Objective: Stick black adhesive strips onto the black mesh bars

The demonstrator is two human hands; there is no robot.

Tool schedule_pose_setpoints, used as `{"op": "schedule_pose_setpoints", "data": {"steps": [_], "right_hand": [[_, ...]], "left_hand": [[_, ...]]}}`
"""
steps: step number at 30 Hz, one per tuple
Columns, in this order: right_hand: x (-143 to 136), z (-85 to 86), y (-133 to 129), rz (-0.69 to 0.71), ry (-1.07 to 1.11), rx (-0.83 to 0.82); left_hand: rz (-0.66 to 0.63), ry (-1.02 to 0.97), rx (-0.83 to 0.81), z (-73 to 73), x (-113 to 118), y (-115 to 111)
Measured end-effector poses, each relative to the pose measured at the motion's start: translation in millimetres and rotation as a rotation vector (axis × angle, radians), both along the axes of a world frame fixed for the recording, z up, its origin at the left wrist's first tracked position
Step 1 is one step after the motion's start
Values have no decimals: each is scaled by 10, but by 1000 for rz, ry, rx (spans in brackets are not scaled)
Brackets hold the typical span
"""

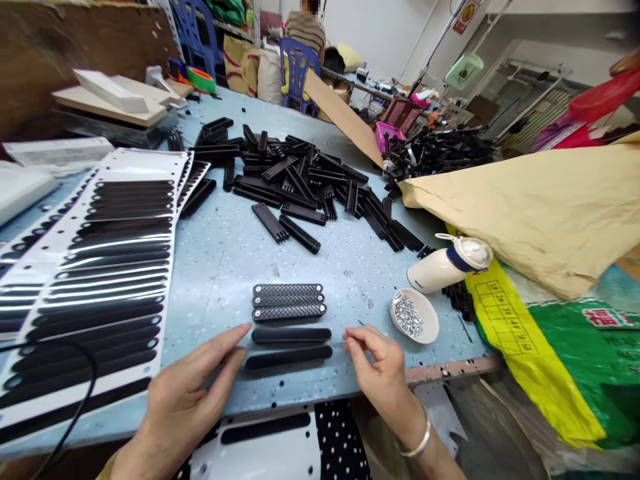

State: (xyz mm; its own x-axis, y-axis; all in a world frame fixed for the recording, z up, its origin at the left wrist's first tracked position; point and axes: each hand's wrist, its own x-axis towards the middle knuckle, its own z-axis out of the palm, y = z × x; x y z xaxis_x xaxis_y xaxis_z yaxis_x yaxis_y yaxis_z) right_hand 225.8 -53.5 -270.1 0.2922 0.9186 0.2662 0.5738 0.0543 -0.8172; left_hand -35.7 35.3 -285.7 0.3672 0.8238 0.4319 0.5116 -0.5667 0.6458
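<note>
Two smooth black strips, an upper one (291, 336) and a lower one (289, 358), lie side by side on the table between my hands. Just beyond them sits a tight row of black textured pieces (289, 301) with silver dots at their ends. My left hand (200, 380) is open at the strips' left ends, thumb and forefinger apart. At their right ends my right hand (375, 360) has thumb and forefinger pinched together; anything between the tips is too small to make out. A white sheet (260, 450) bearing one black strip (265, 428) lies at the table's front edge, over my lap.
White sheets of black strips (167, 267) cover the left side. A heap of black slotted pieces (300, 173) spreads across the back. To the right stand a bowl (429, 319) of small silver parts and a cream bottle (435, 270). A person (306, 30) sits far back.
</note>
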Motion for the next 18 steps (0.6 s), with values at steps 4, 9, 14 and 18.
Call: {"op": "schedule_pose_setpoints", "data": {"steps": [4,9,14,18], "right_hand": [[-388,24,-445,302,-75,-6],[-1015,-408,-798,348,-185,27],[-1156,-591,-870,374,-69,3],[-1092,-480,-741,349,-91,104]], "left_hand": [[-117,144,-179,85,-348,-505],[-89,297,-529,-206,-463,-1001],[18,-124,-937,-254,-343,-1055],[-42,-360,-1108,-92,-306,-1083]]}}
